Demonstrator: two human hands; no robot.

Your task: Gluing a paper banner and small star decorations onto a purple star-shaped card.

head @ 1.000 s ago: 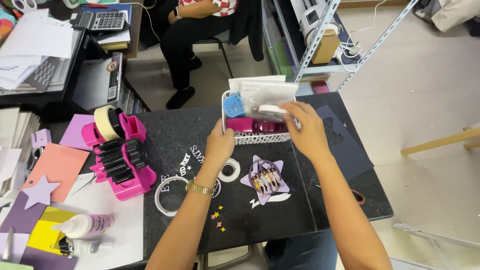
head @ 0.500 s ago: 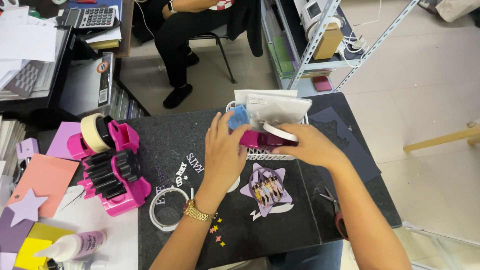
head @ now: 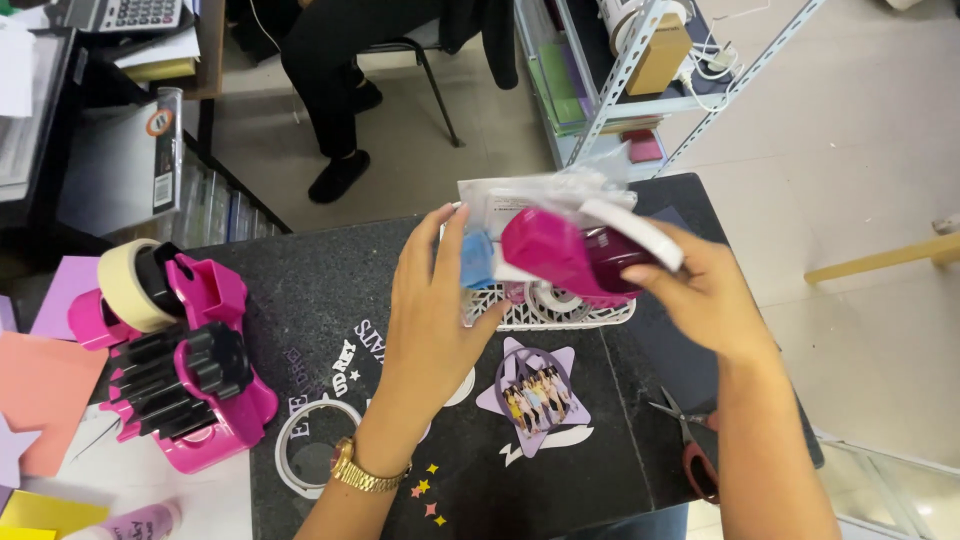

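Observation:
My right hand (head: 700, 290) holds a pink punch-like tool (head: 565, 255) with a white lever, lifted above a white mesh basket (head: 580, 313). My left hand (head: 435, 310) is spread flat with fingers apart, next to the tool and over the basket's left end, close to a small blue item (head: 478, 258). It wears a gold watch (head: 365, 470). Clear plastic packets (head: 540, 190) stand in the basket behind the tool. A purple star-shaped card with a group picture (head: 532, 392) lies on the black table (head: 300, 290) just in front of the basket.
A pink tape dispenser (head: 175, 370) with a masking tape roll sits at the left. A white tape ring (head: 310, 460) lies near my left wrist, and scissors (head: 690, 445) lie at the right. Coloured paper (head: 45, 385) covers the far left. A seated person's legs (head: 335, 70) and a metal shelf (head: 640, 70) are beyond the table.
My right hand has lifted the pink tool up out of the basket and tilted it. My left hand moved from the basket's rim to spread open beside it.

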